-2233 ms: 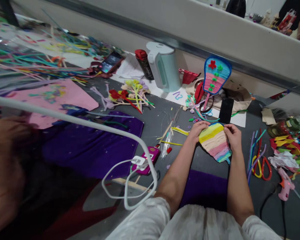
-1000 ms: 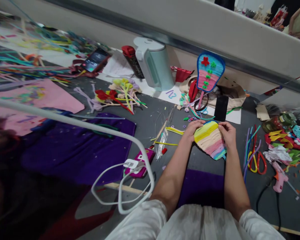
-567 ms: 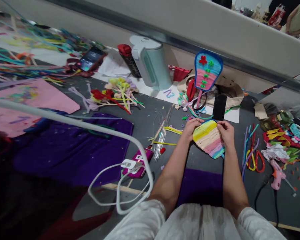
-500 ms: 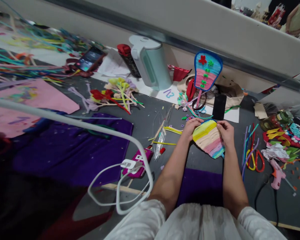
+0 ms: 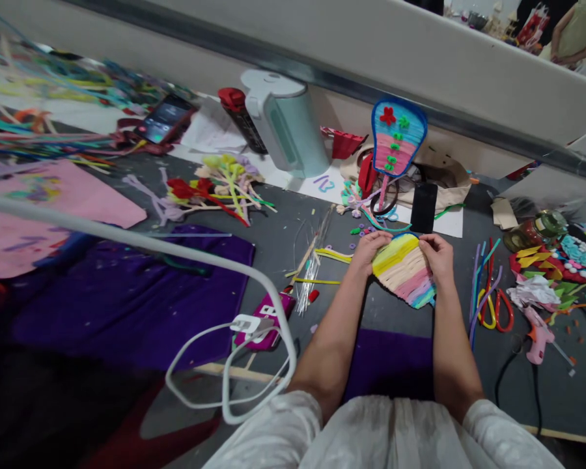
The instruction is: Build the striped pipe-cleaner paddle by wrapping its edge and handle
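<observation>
Between my two hands is a fan-shaped panel of pipe cleaners (image 5: 404, 272), striped yellow, cream, pink, purple and blue. My left hand (image 5: 370, 251) grips its upper left edge, and my right hand (image 5: 437, 255) pinches the upper right edge. Both sets of fingers are closed on the rim, with the fingertips partly hidden. Behind it stands a finished-looking blue and pink pipe-cleaner fan (image 5: 399, 138) with a red flower and green pieces. Yellow pipe cleaners (image 5: 334, 255) lie left of my left hand, near a bundle of thin silvery wires (image 5: 308, 280).
Right of my arms lie loose pipe cleaners (image 5: 479, 286), red-handled scissors (image 5: 504, 311), a pink glue gun (image 5: 538, 335) and a glass jar (image 5: 542, 228). A pale green kettle (image 5: 293, 127) stands at the back. A white cable (image 5: 254, 272) loops across the left, over a magenta box (image 5: 264, 319).
The whole view has shifted slightly, so things sit a little further left. Both hands keep their hold on the striped fan panel, with hardly any movement.
</observation>
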`<state>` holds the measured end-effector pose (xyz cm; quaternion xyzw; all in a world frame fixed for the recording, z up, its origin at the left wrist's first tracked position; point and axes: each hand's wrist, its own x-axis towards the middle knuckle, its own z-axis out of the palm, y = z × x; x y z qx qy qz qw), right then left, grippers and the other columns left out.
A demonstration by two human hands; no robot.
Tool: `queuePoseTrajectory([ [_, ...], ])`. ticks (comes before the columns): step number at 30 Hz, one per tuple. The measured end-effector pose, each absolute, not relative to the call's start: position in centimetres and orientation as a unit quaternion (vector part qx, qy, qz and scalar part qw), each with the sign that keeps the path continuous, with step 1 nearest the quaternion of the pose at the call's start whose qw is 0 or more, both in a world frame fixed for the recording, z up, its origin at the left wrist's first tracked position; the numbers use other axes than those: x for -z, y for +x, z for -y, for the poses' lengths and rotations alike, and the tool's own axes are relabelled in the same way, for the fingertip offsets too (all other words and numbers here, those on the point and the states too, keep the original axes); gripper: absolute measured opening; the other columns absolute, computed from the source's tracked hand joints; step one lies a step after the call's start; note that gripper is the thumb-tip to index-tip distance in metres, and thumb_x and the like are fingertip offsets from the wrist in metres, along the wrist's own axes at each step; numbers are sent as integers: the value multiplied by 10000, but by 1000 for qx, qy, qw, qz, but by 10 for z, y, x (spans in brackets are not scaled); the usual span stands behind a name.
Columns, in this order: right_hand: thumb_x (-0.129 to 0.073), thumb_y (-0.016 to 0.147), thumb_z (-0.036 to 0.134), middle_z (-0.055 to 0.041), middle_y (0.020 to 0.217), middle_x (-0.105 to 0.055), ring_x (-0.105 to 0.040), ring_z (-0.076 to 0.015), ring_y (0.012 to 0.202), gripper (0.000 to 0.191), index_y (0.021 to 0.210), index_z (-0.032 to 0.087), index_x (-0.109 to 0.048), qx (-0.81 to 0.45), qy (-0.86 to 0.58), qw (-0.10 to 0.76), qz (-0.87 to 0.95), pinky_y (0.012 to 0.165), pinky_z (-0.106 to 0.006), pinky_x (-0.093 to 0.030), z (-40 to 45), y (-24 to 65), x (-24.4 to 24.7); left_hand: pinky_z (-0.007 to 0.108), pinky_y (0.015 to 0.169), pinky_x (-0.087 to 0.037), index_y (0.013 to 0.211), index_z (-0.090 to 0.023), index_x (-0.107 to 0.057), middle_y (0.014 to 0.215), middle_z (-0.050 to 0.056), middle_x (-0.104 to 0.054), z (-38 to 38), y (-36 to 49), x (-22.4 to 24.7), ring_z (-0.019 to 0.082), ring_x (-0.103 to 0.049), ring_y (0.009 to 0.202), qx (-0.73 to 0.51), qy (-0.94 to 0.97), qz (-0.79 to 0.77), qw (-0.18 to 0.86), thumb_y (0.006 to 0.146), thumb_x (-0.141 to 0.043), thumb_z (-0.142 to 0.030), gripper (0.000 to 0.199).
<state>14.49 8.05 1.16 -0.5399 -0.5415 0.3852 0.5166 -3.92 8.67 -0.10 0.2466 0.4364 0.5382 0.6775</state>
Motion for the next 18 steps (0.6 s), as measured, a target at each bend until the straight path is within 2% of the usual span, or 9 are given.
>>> queuePoseTrajectory([
  [18,-613,748,370,-21,779,-672,-585,-153,706,232,851,175,-685,-370,-534,519,555,659,-265,-452,-79,144,-10,211,479,-336,652,-157,-603,500,-35,-544,-89,-41,6,97,-481,460,-536,236,-418,695,500,-664,-173,165],
])
